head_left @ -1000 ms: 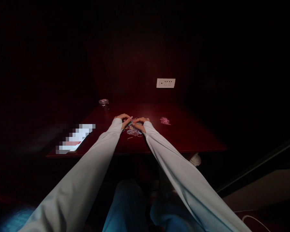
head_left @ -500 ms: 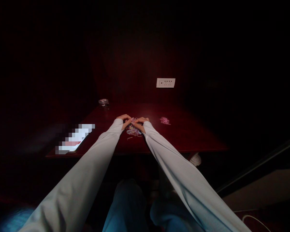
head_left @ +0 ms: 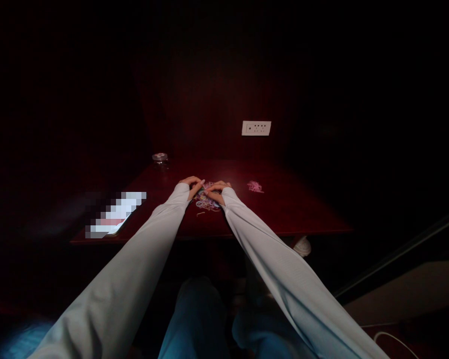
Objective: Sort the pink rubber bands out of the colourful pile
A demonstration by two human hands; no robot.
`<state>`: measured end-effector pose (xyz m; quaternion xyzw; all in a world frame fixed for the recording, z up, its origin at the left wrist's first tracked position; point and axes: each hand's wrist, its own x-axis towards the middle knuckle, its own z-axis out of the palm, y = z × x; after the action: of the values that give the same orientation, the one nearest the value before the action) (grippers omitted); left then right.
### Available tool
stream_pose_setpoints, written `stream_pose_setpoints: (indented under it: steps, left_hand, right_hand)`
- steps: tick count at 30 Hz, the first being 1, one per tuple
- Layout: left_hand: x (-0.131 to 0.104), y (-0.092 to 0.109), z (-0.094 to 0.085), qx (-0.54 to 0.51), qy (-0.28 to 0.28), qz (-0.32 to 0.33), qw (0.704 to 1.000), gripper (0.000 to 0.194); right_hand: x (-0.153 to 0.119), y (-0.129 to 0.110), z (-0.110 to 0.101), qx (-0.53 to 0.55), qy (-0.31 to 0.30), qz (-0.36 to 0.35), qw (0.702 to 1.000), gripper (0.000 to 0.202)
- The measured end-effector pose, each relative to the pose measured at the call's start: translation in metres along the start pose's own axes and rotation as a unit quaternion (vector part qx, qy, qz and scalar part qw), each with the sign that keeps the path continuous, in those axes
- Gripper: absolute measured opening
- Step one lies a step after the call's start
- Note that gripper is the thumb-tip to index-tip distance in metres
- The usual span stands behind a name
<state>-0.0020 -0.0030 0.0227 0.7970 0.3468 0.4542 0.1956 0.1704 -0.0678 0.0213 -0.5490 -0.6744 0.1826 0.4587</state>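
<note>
Two hands are seen at the centre of the frame, both resting on one dark red surface (head_left: 292, 209). The left hand (head_left: 193, 185) and the right hand (head_left: 217, 190) are set close together over one loose heap of small coloured rubber bands (head_left: 206, 202), too many and too small to be counted. The fingers of both are curled down onto the heap; whether either grip is closed on a band cannot be told. One smaller pink cluster of bands (head_left: 255, 187) lies apart, right of centre. One glass jar (head_left: 160, 159) stands at the surface's far left corner. One white wall socket plate (head_left: 256, 128) is seen above centre. Two pale sleeves run from the lower corners.
</note>
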Motion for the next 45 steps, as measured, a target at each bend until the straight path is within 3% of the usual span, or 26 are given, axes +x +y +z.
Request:
stream_pose_setpoints:
  steps: [13, 19, 24, 34, 45]
  left_hand:
    - [-0.001, -0.009, 0.003, 0.000, 0.002, 0.012, 1.000, 0.049]
    - [-0.003, -0.003, -0.001, 0.000, -0.019, 0.004, 1.000, 0.055]
    - [-0.007, 0.004, -0.002, 0.041, -0.038, 0.030, 0.998, 0.041]
    - [0.000, -0.001, -0.003, 0.003, 0.003, 0.041, 0.999, 0.044]
    - [-0.001, 0.006, -0.006, 0.113, 0.032, 0.043, 0.992, 0.037]
  right_hand:
    - [0.000, -0.001, 0.003, -0.012, 0.015, -0.007, 1.000, 0.004]
    - [0.002, 0.003, 0.006, -0.011, 0.020, -0.003, 1.000, 0.002]
    - [0.005, 0.006, 0.007, -0.021, 0.033, 0.000, 0.999, 0.004]
    - [-0.002, -0.006, 0.000, 0.002, 0.003, 0.004, 1.000, 0.005]
    - [-0.001, -0.001, 0.003, 0.001, 0.000, -0.013, 1.000, 0.005]
